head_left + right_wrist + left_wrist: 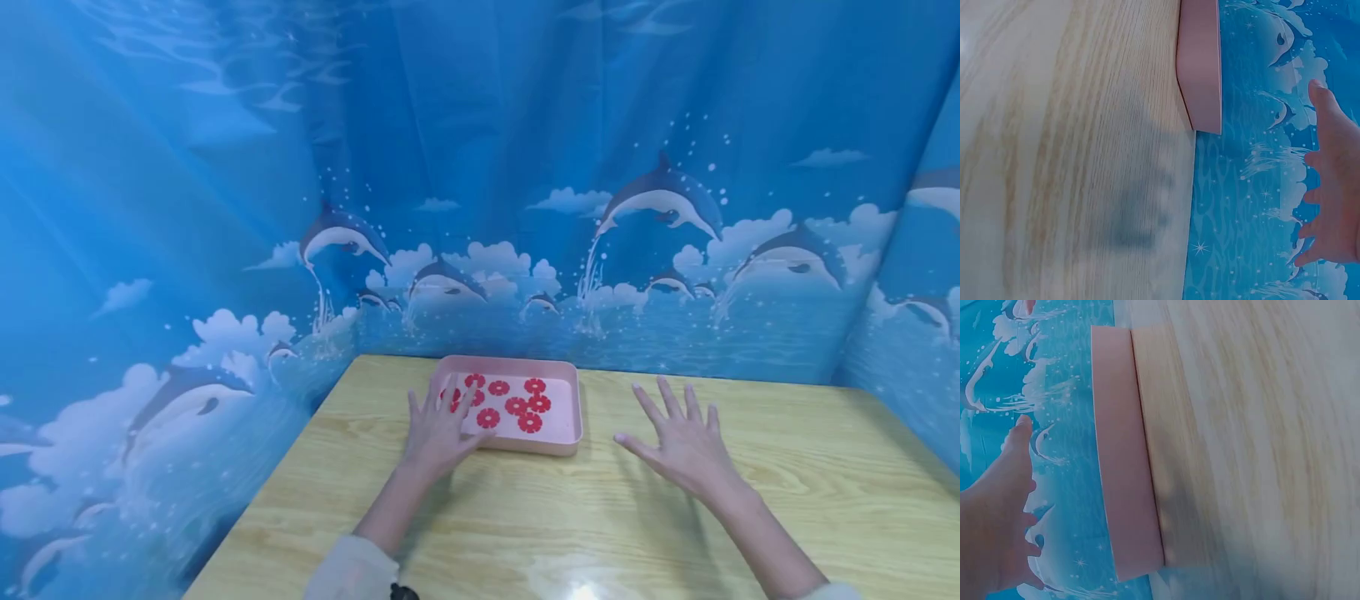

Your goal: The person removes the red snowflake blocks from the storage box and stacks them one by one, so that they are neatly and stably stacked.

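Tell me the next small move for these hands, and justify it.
Probably lower the left hand and pinch the red disc nearest its thumb. In the head view, that hand's spread fingers overlap the pink tray, and this disc shows apart from its neighbours. Both hands are empty, but the right hand is off to the tray's right.

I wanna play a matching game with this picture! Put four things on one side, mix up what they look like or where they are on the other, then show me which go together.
Things:
1. Tray
2. Discs
3. Table
4. Curtain

Clues:
A. Red, lying in the tray
B. Blue, printed with dolphins
C. Pink all over
D. Wood-grained, under the tray

Right pairs: 1-C, 2-A, 3-D, 4-B
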Demonstrator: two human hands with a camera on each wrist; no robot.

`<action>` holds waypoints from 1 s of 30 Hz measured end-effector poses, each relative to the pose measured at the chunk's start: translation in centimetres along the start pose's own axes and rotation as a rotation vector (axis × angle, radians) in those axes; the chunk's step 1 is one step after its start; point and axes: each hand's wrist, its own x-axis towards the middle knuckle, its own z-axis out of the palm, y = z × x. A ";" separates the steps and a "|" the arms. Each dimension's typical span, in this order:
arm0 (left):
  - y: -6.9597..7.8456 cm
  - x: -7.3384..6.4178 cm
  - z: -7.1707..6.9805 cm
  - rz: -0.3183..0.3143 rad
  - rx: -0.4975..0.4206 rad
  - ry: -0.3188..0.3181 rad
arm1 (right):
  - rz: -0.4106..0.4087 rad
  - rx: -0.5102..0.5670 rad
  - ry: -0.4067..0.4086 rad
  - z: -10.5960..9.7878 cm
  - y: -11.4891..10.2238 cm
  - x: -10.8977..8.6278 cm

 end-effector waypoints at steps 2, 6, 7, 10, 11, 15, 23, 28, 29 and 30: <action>-0.3 0.0 0.3 -0.007 -0.005 -0.002 | -0.003 0.007 -0.003 0.2 -0.2 0.1; -0.8 -0.1 0.9 -0.004 -0.014 0.012 | -0.003 0.023 -0.010 0.9 -0.6 0.4; -1.0 -0.2 1.1 -0.004 -0.018 0.017 | -0.002 0.028 -0.011 1.1 -0.7 0.6; -1.4 -0.1 1.6 -0.011 -0.033 0.031 | 0.000 0.044 -0.008 1.9 -1.1 1.0; -1.5 0.0 1.8 -0.015 -0.039 0.034 | -0.002 0.050 -0.002 2.2 -1.3 1.1; -2.1 0.1 2.5 -0.044 -0.087 0.033 | -0.003 0.082 0.017 3.4 -2.2 1.7; -3.3 0.6 4.1 -0.129 -0.253 0.011 | 0.012 0.136 0.025 6.3 -3.9 2.5; -3.9 0.8 5.1 -0.182 -0.389 0.038 | 0.043 0.163 0.009 8.0 -4.5 3.1; -4.0 0.9 5.3 -0.197 -0.417 0.044 | 0.053 0.173 0.000 8.3 -4.6 3.1; -4.1 0.9 5.5 -0.208 -0.443 0.054 | 0.063 0.189 -0.010 8.6 -4.7 3.2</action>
